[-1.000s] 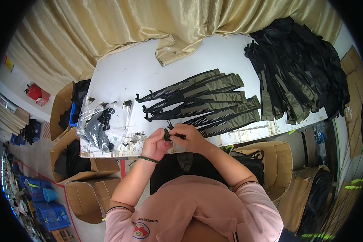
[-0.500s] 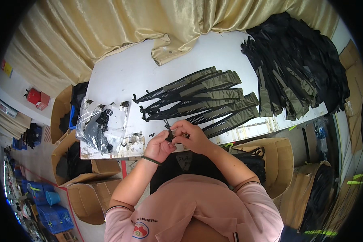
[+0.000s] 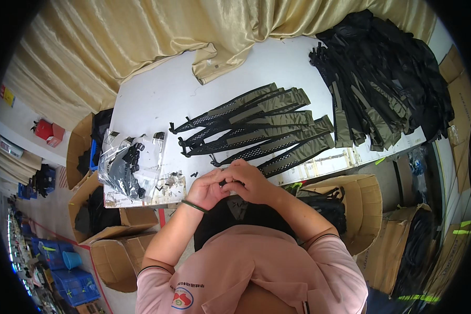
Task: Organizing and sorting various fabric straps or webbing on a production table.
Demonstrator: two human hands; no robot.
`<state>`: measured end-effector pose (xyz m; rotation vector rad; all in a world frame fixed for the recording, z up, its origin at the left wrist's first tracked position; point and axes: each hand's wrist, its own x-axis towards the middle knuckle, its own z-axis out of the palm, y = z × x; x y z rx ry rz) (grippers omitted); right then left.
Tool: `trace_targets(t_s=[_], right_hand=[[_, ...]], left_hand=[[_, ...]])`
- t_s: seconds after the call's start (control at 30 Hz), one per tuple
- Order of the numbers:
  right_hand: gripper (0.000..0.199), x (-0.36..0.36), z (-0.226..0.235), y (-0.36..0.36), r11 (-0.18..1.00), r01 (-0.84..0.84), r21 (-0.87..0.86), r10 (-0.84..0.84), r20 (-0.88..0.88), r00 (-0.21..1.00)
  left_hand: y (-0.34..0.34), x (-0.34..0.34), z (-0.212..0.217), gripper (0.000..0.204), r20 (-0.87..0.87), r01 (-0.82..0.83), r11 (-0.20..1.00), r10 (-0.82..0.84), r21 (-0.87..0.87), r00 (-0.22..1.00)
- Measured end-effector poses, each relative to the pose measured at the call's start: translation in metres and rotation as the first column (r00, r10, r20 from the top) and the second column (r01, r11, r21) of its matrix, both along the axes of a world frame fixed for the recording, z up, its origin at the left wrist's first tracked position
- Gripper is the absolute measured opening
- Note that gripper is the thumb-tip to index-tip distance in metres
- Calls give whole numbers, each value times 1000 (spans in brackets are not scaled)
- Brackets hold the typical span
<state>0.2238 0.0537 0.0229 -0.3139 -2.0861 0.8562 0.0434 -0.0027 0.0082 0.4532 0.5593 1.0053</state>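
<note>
Both hands meet at the near edge of the white table (image 3: 157,78). My left hand (image 3: 208,189), with a dark green bangle at its wrist, has its fingers closed on a small black piece (image 3: 223,183); its kind is mostly hidden. My right hand (image 3: 250,181) pinches at the same piece from the other side, fingers bent. Just beyond the hands lie several tapered olive-and-black mesh strips (image 3: 267,125), narrow black looped ends toward the left. One loop end (image 3: 213,160) shows right above my fingers. A clear plastic bag (image 3: 118,167) with black plastic buckles (image 3: 137,149) lies left of the hands.
A large heap of similar strips and black fabric (image 3: 387,78) covers the table's right end. Small black bits (image 3: 194,174) lie near my left hand. A gold curtain (image 3: 157,31) hangs over the far edge. Cardboard boxes (image 3: 369,209) stand below on both sides.
My hands have drawn closer together around the small black piece, which is now more covered by fingers. The black end that stuck up above them has dropped from sight. The view has shifted slightly.
</note>
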Motion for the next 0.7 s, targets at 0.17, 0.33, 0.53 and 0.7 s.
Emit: trace_targets(t_s=[0.17,0.33,0.53,0.7], right_hand=[[21,-1,-2,-6,915,58,-399,-81,-40,996],[16,-1,1,-14,779,31,-626,-88,-61,994],[12,-1,5,-22,793,52,-608,-135,-92,987],[11,2,8,-10,892,53,-448,-52,15,999]], left_hand=[[-1,3,12,43,61,8,999,-6,-36,998],[-3,3,6,40,-22,-83,993,82,-88,996],[-4,5,6,23,-3,-94,989,94,-116,996],[-3,6,15,15,-177,-160,984,144,-77,974]])
